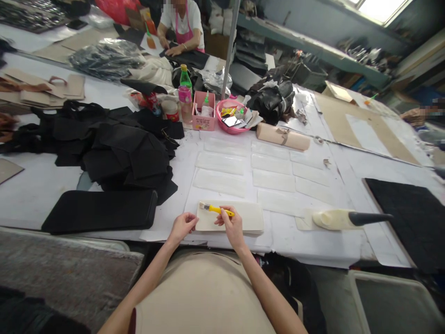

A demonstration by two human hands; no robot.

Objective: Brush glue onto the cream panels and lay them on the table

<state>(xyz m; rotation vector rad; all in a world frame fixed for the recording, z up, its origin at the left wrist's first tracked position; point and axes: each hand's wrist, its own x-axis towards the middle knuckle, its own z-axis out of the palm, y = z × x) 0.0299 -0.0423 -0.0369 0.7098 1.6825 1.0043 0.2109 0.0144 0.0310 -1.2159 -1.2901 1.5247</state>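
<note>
My right hand [232,225] grips a small paintbrush with a yellow handle [216,209]. Its bristles rest on or just over the top of a stack of cream rectangular sheets [243,215], near the left end. At the stack's left edge is my left hand [184,226], thumb and fingers drawn together; whether they pinch the sheet's edge cannot be made out. Beyond the stack, several pale, glossy rectangular pieces [273,180] lie in rows on the white-covered table [184,162]. To the right lies a cream bottle with a dark neck [332,219].
At left are a black padded piece [100,211] and a heap of black pieces [121,148]. A pink box [204,111], a pink basket [231,130] and a tan roll [283,137] stand behind. Black sheets [410,218] lie right. Across the table a person [184,32] handles black material.
</note>
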